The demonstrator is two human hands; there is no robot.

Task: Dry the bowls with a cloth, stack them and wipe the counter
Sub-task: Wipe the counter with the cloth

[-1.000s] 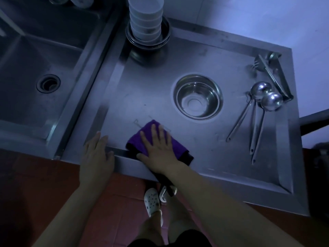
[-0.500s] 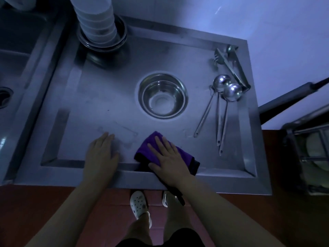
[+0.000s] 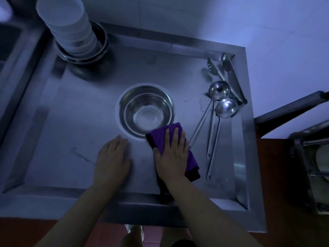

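At the near edge of the recessed stainless-steel counter (image 3: 85,122), both forearms reach in over the raised front rim. The right hand (image 3: 171,154) lies flat with straight, spread fingers pressing down on a folded purple cloth with a dark border (image 3: 190,159); nothing is curled round the cloth, the palm and fingers simply bear on it. The cloth shows beyond the fingertips and to the right of the palm, and a dark corner of it sticks out by the wrist. Just left of that hand, apart from it, the left hand (image 3: 113,161) rests palm-down on the bare steel, fingers straight and close together, holding nothing.

Directly beyond the right hand's fingertips, the far edge of the cloth overlaps the near rim of a round, shiny steel bowl (image 3: 146,111) that sits upright in the middle of the counter. To the right of the cloth lie two long-handled steel ladles (image 3: 225,107), handles pointing toward the person, with a third thin handle between them. Farther off, beyond the ladle bowls in the far right corner, lie flat steel utensils (image 3: 229,75). Far beyond the left hand, in the far left corner, a tall stack of white bowls (image 3: 71,32) stands nested in wider steel bowls (image 3: 101,50).
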